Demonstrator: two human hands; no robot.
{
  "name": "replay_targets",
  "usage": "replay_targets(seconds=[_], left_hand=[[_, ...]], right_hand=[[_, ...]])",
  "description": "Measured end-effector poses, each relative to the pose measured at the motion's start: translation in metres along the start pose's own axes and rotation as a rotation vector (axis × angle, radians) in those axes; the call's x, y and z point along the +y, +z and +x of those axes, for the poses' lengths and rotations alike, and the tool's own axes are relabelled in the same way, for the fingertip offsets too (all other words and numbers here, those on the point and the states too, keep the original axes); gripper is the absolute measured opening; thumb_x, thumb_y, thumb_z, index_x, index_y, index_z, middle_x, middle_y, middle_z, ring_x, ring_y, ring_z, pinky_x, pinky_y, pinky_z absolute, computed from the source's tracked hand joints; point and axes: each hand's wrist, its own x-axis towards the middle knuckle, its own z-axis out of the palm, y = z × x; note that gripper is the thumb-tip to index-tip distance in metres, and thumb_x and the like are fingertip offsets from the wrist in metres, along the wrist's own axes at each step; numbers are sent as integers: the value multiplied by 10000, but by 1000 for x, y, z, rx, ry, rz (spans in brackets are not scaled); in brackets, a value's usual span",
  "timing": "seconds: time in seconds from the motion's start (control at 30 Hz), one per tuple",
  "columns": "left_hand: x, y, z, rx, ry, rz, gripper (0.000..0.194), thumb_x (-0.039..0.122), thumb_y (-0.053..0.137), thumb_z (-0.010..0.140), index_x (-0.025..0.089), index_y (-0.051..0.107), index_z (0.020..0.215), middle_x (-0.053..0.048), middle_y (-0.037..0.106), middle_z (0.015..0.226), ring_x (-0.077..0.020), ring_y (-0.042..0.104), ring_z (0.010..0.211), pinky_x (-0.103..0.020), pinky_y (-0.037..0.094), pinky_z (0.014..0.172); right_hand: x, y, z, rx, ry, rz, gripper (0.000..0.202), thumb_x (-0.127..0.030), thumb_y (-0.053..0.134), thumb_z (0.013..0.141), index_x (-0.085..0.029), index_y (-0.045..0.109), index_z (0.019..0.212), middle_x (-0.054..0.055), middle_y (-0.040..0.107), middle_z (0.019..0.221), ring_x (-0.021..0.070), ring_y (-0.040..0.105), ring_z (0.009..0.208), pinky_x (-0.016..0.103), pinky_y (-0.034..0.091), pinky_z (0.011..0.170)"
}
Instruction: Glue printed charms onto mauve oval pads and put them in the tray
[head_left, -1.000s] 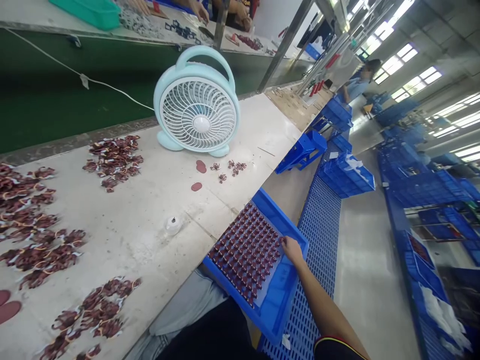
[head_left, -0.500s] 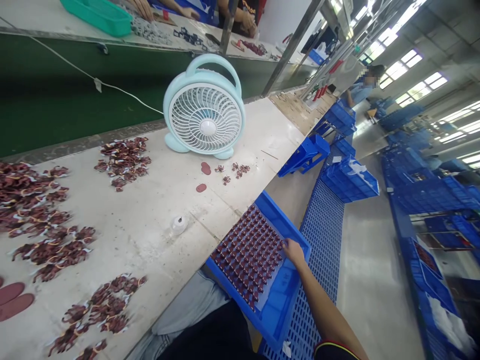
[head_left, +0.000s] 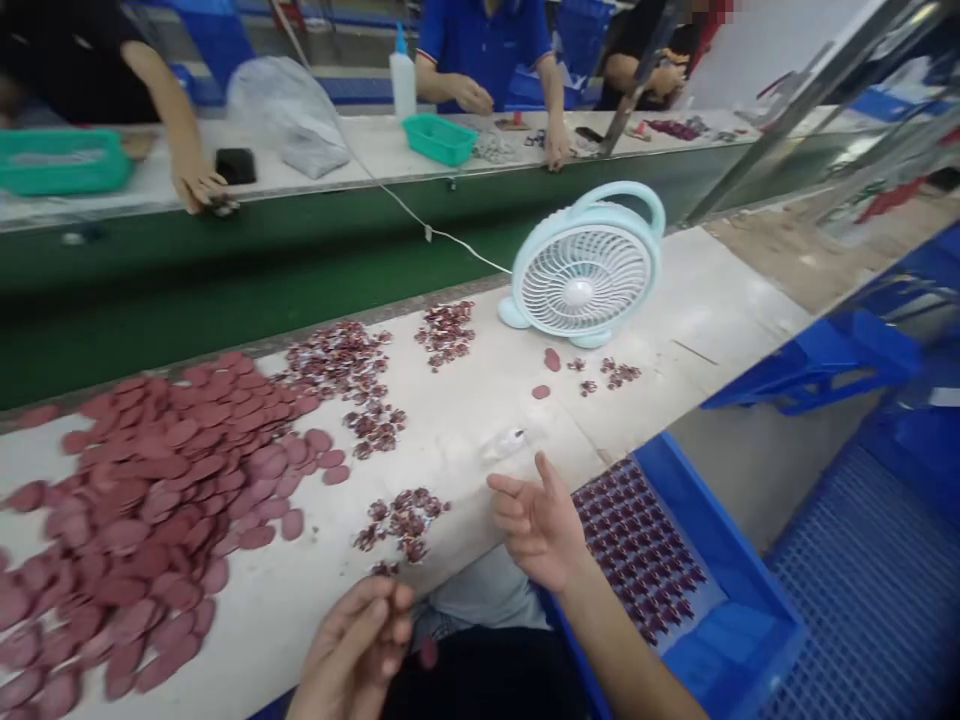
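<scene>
Dark-red ovals [head_left: 172,460]: flat, matte, loosely overlapping, heaped at left of surface [head_left: 480,420]; a few strays mid-surface. Brown-red knotted bits [head_left: 337,360], pale flecks: clumps by far edge, another by near edge, small scatter farther right. Studded dark-red pieces [head_left: 637,550]: straight close rows, against left side of blue tray [head_left: 720,660]. Single reddish piece [head_left: 428,652]: off near edge, blurred, pose unclear.

Factory workshop: long shared workbenches [head_left: 480,440], heaped small parts [head_left: 150,480], blue plastic crates [head_left: 750,590], several seated workers [head_left: 487,60].
</scene>
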Motion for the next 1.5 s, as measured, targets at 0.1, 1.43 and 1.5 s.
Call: replay_targets(seconds=[0.1, 1.43, 1.5], left_hand=[[-11, -11, 6, -94, 39, 49, 436, 419, 1040, 604, 212, 810, 912, -8, 755, 824, -83, 670, 642, -123, 551, 566], [-64, -45, 18, -421, 474, 433, 338, 470, 827, 885, 319, 827, 1188, -107, 819, 1228, -284, 808, 1022, -342, 669, 904], [-56, -41, 23, -493, 544, 471, 304, 471, 840, 869, 323, 850, 1135, -106, 820, 1226, -306, 766, 1155, -375, 618, 1028]], right_hand=[[5, 20, 13, -140, 63, 132, 665, -766, 591, 924, -131, 743, 1049, -57, 517, 641, 61, 393, 476, 98, 256, 304], [78, 23, -45, -197, 202, -462, 459, -595, 769, 900, -143, 691, 883, -66, 590, 570, 52, 504, 399, 133, 429, 351], [78, 26, -42, -249, 200, -384, 447, -573, 790, 893, -137, 697, 859, -62, 602, 540, 51, 490, 363, 130, 411, 322]])
